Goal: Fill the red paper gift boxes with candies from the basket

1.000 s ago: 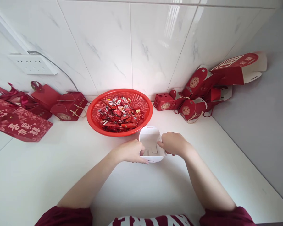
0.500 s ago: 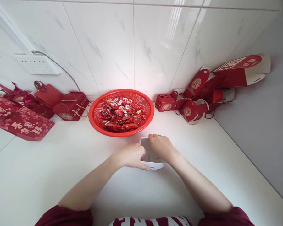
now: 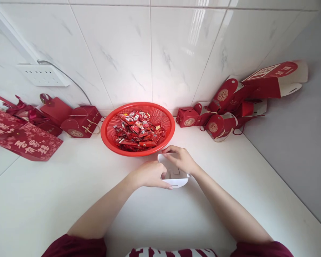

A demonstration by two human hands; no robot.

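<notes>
An unlidded cardboard box (image 3: 173, 174), white on the inside, stands on the counter in front of me with a slotted, rounded flap folded out toward me. My left hand (image 3: 152, 175) grips its left wall, the thumb lying along the near flap and the fingers curled at the wall. At the far right, my right hand (image 3: 182, 159) pinches the box's far edge between thumb and fingers. Just behind the box, a red plastic basket (image 3: 106, 137) holds many red-wrapped candies (image 3: 139, 130).
Folded red gift boxes (image 3: 81, 121) and a red patterned bag (image 3: 34, 141) stand at the left by the wall. More red boxes (image 3: 222, 125) are grouped at the back right. A socket panel (image 3: 42, 75) with a grey cable is on the tiled wall.
My right hand has shifted slightly, its thumb and fingers now spread around the far edge. The box's near flap has tipped up a little. My left hand keeps its hold.
</notes>
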